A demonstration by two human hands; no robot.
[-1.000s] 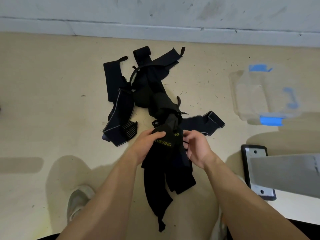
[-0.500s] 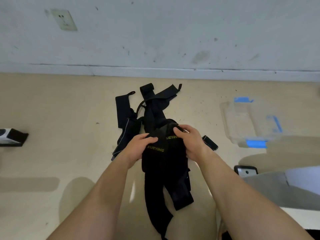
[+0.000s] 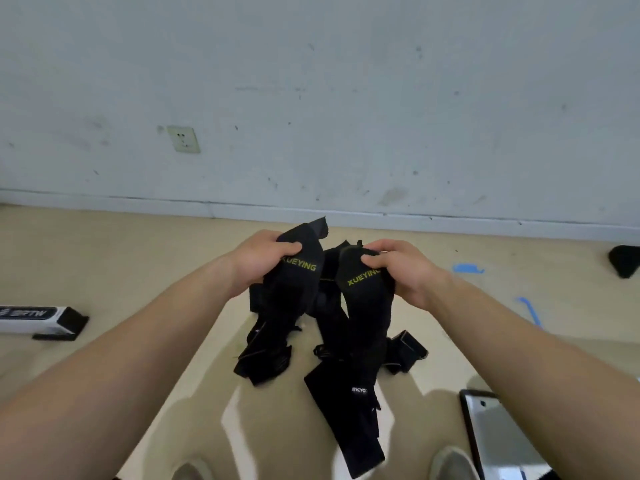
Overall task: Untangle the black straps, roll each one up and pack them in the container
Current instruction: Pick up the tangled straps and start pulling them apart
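We've got the black straps [image 3: 363, 323] held up: L hand [image 3: 256, 263] grip clamped on one XUEYING end, R hand [image 3: 408, 271] grip on the other; middle prob. tangled.

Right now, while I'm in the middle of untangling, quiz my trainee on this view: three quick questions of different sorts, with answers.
1. True or false: the left hand and the right hand each grip a black XUEYING strap.
2. What is fixed to the wall? A: wall socket. B: clock. C: shelf.
3. Fill in: the black-and-white box lies on the floor at the person's ____ side.
Key: 1 true; 2 A; 3 left.
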